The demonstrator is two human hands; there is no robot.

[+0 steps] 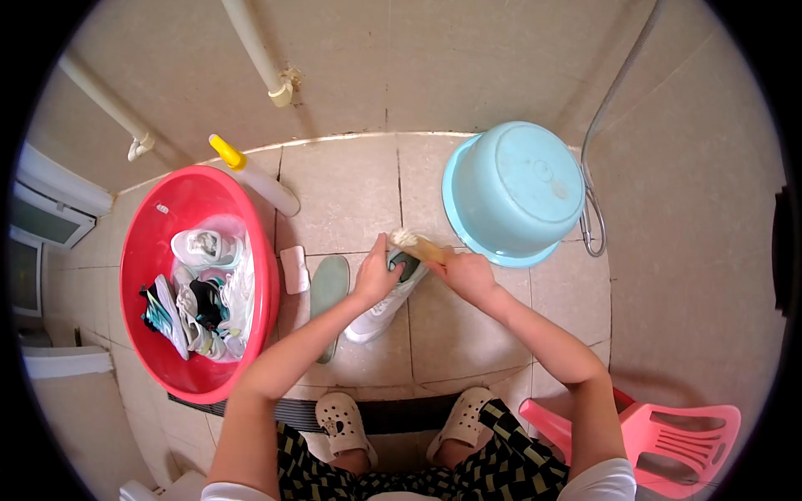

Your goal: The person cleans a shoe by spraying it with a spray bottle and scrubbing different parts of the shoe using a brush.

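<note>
A white shoe [378, 321] rests on the tiled floor in front of me, its toe toward my feet. My left hand [378, 272] grips the heel end of the shoe around its green-lined opening. In my right hand [462, 272] is a wooden brush [426, 249], its pale bristles at the heel, close to my left fingers. A green insole [329, 288] lies on the floor left of the shoe, with a small white bar [294, 270] beside it. The red basin [271, 288] at the left holds several shoes and white laces or cloth in water.
A light blue basin [535, 188] stands upside down at the back right, near a hanging metal hose [587, 150]. A yellow-capped bottle [266, 188] is behind the red basin. A pink plastic chair [647, 438] is at the lower right, and a dark drain strip [393, 417] runs by my clogs.
</note>
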